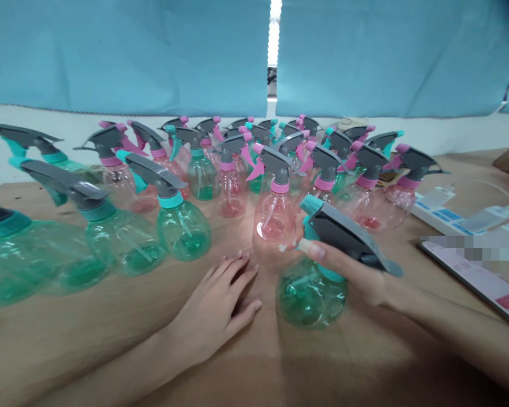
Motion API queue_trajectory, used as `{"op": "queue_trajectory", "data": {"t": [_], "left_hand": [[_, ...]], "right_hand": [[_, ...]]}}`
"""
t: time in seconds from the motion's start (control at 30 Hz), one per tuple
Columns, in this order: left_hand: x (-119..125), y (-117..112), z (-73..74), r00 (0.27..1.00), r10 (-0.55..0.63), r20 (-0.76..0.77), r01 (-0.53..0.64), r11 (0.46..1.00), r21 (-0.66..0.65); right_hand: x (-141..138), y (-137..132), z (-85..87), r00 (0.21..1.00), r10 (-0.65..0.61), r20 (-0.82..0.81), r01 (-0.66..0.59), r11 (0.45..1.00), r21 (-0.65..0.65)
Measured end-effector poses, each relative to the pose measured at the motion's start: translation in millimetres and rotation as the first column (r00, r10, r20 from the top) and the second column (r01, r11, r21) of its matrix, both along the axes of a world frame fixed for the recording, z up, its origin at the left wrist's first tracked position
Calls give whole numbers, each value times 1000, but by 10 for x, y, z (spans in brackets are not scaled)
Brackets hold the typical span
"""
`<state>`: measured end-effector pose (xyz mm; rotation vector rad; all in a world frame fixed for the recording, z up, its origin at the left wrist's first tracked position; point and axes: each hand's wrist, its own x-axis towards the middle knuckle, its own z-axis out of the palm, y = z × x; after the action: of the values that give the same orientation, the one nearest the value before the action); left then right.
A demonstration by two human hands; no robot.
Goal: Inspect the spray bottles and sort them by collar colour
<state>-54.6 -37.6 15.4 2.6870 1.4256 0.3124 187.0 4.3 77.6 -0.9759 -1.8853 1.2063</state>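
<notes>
My right hand (343,263) is closed around the neck of a green spray bottle (307,297) with a grey and teal trigger head. This bottle leans, its nozzle pointing up and left. Flat on the wooden table, my left hand (224,297) has its fingers stretched out and holds nothing. Just beyond my hands stand a pink spray bottle (274,215) and another green spray bottle (184,232), both upright.
Several more green and pink spray bottles fill the back and left of the table (131,333). At the right lie a phone (462,271) and a white power strip (439,217) with chargers plugged in. A blue curtain (131,56) hangs behind.
</notes>
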Motion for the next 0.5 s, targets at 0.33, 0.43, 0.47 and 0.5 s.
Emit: {"op": "queue_trajectory", "data": {"t": [0.33,0.43,0.47,0.5], "left_hand": [[-1,0,-27,1000,4,26,-4,1000,9],[-3,-4,-25,999,4,36,-5,1000,14],[-3,-5,-24,999,4,35,-4,1000,12],[-3,-5,-24,999,3,34,-3,1000,9]], "right_hand": [[-113,-6,69,990,78,-119,-70,995,66],[-116,19,29,995,38,-90,-33,998,53],[-118,29,21,995,42,-86,-37,997,61],[-121,37,19,994,57,-88,-50,996,75]]}}
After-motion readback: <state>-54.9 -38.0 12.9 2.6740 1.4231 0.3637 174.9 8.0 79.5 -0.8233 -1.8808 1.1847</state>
